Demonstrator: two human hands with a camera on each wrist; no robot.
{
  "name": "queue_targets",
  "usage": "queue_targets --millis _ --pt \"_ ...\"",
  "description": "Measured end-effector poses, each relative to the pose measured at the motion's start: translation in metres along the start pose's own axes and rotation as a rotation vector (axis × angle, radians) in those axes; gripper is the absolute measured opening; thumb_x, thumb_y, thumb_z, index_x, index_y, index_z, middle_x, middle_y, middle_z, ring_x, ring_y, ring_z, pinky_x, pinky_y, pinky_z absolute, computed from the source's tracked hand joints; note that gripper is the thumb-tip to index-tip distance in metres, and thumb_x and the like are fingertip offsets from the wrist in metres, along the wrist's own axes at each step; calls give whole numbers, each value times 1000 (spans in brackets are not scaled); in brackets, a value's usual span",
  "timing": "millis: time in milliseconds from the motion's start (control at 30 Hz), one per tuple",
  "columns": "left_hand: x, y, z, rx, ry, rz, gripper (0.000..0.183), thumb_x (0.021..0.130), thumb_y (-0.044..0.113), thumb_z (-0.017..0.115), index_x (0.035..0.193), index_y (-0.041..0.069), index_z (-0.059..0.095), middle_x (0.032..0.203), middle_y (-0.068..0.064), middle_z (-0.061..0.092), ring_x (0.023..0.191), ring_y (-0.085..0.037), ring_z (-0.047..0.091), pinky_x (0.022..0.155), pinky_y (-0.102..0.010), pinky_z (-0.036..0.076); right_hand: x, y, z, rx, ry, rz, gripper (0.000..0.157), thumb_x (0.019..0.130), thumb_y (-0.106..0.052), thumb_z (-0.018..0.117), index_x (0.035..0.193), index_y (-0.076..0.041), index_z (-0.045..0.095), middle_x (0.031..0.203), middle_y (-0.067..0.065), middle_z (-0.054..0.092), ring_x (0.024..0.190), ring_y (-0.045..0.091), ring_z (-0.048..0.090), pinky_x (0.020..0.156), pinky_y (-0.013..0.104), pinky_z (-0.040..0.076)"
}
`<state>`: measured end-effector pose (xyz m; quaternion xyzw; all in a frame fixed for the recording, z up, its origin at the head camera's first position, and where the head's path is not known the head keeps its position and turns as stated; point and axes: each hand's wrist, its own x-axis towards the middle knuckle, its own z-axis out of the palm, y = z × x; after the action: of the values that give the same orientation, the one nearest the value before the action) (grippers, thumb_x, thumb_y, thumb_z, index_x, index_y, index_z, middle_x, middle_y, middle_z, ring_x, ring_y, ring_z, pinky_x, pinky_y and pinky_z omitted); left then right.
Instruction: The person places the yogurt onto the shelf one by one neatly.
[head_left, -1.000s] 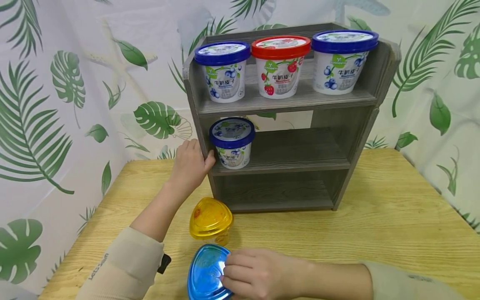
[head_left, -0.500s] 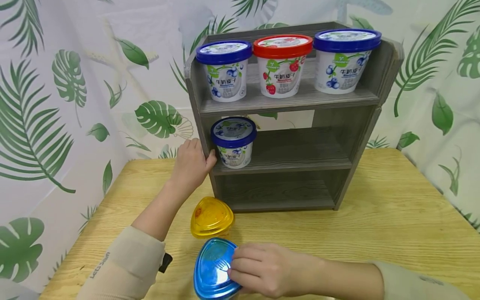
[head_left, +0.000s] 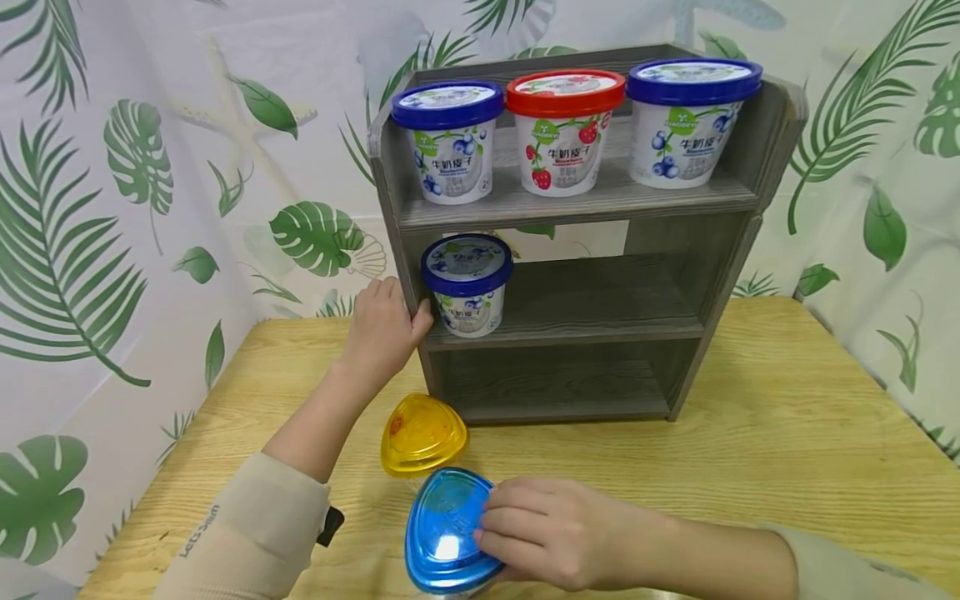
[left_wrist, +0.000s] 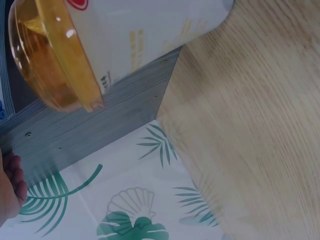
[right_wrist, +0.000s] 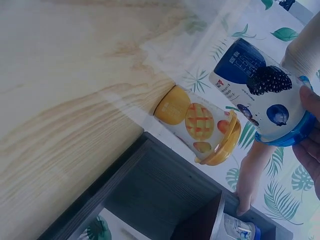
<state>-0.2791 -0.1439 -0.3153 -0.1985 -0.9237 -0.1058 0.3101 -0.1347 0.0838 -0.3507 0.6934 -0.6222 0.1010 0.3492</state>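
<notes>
My left hand [head_left: 384,325] grips the left side panel of the grey wooden shelf [head_left: 592,335], thumb at the front edge. In the head view my right hand [head_left: 551,533] holds a cup with a triangular clear blue lid [head_left: 450,525] by the lid's right side. The right wrist view shows this cup [right_wrist: 260,90] raised off the table, with blackberry and blueberry prints on its white wall. Just beyond it stands a cup with a yellow lid [head_left: 422,433] by the shelf's front left corner; its mango-printed side [right_wrist: 197,122] faces the right wrist camera.
On the top shelf sit two blue-lidded tubs [head_left: 453,154] [head_left: 686,133], with a red-lidded strawberry tub [head_left: 562,146] between them. A smaller-looking blue-lidded tub [head_left: 468,287] stands at the left of the middle shelf. Leaf-printed cloth [head_left: 172,208] lines the walls behind the wooden table [head_left: 750,467].
My right hand has carried the blue-lidded cup to the right and slightly toward the shelf. My left hand has kept its grip on the side panel.
</notes>
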Motion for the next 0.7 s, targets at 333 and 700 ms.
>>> queue_targets --millis 333,700 --pt "-1 -2 -1 -9 -9 -21 28 91 23 50 84 -4 51 76 -17 51 78 -34 48 70 -42 40 -6 2 -10 9 -21 20 26 91 -25 62 103 -4 67 100 5 68 96 16 64 90 27 49" --pt "0 -2 -1 21 -18 -1 30 91 24 52 81 -4 51 74 -17 49 77 -34 49 69 -42 40 -17 3 -15 8 1 47 26 92 -25 59 102 -3 67 100 6 68 95 17 64 87 28 50"
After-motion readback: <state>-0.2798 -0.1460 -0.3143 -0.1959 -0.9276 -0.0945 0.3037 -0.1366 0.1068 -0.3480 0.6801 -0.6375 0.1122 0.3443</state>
